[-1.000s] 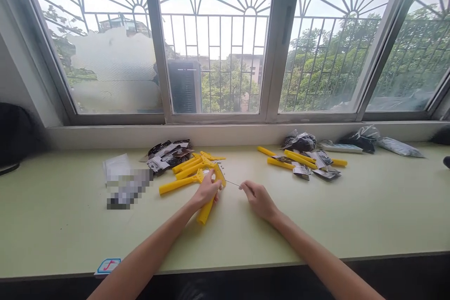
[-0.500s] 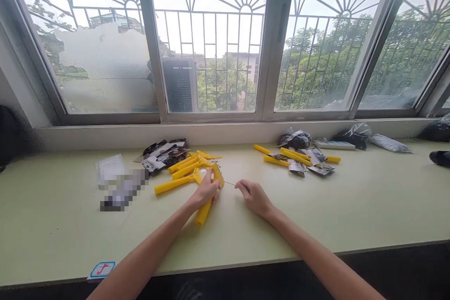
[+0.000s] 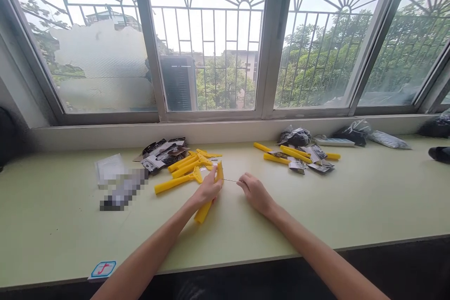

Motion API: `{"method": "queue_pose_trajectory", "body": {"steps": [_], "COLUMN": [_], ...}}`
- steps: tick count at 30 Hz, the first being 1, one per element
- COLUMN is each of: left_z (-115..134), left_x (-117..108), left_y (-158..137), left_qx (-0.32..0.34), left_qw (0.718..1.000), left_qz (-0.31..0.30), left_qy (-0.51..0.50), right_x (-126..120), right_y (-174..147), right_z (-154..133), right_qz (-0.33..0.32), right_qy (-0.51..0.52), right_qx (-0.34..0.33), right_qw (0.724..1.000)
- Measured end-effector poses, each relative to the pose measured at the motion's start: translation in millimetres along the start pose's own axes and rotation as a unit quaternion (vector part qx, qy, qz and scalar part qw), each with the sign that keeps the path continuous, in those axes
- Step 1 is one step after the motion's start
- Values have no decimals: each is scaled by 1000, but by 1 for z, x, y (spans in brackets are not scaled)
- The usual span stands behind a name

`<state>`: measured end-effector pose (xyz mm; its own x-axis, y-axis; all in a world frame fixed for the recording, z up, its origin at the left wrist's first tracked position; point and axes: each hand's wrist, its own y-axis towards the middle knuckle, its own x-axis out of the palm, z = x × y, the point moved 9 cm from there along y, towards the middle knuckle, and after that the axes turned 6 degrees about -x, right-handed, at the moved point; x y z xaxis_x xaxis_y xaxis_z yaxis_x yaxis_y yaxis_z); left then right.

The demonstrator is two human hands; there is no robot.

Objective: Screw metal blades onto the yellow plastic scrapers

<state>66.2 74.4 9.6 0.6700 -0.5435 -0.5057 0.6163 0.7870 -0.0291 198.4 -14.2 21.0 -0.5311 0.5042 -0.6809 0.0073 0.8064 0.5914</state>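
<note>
A yellow scraper [image 3: 203, 213] is wrapped in the fingers of my left hand [image 3: 210, 188], its handle slanting down toward me and its head tilted up. My right hand [image 3: 255, 194] pinches a thin metal rod-like tool [image 3: 230, 180]; its grip end is hidden by the fingers. The tool's far tip points at the right face of the scraper head, and whether it sits in a hole is too small to tell. Just left of my left hand lie several more yellow scrapers [image 3: 178, 183] with flared heads.
Black-and-grey packets [image 3: 163, 153] lie behind the scrapers, with a clear plastic bag [image 3: 110, 168] to their left. Yellow handles [image 3: 295, 154] and small packets [image 3: 321, 167] lie at the right. Bagged black items [image 3: 295, 136] line the window side. A paper label [image 3: 103, 269] marks the table's front edge.
The scraper head has turned slightly in my left hand, so its metal parts show less. My right hand has shifted slightly to the right with the rod-like tool.
</note>
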Motion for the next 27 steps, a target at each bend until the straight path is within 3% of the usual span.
{"method": "queue_pose_trajectory", "body": {"steps": [4, 10, 13, 18, 22, 25, 27], "left_z": [-4, -5, -7, -12, -19, -23, -26], "left_x": [-3, -1, 2, 2, -8, -18, -21], "left_y": [2, 5, 9, 17, 20, 22, 23], "left_qx": [-10, -21, -22, -29, -39, -38, -42], "left_qw": [1000, 999, 999, 999, 997, 995, 993], "left_qz": [11, 26, 27, 33, 59, 85, 92], "left_qy": [-16, -25, -37, -30, -40, -48, -57], "right_x": [0, 13, 12, 6, 15, 23, 29], "right_y": [1, -2, -2, 7, 19, 27, 31], "right_z": [-14, 6, 11, 15, 28, 35, 33], "right_qz": [37, 3, 14, 90, 134, 135, 101], "right_qy": [-51, -49, -25, 49, 93, 95, 71], "right_qx": [-43, 74, 82, 54, 101, 139, 138], "right_qw": [997, 996, 996, 993, 981, 976, 983]}}
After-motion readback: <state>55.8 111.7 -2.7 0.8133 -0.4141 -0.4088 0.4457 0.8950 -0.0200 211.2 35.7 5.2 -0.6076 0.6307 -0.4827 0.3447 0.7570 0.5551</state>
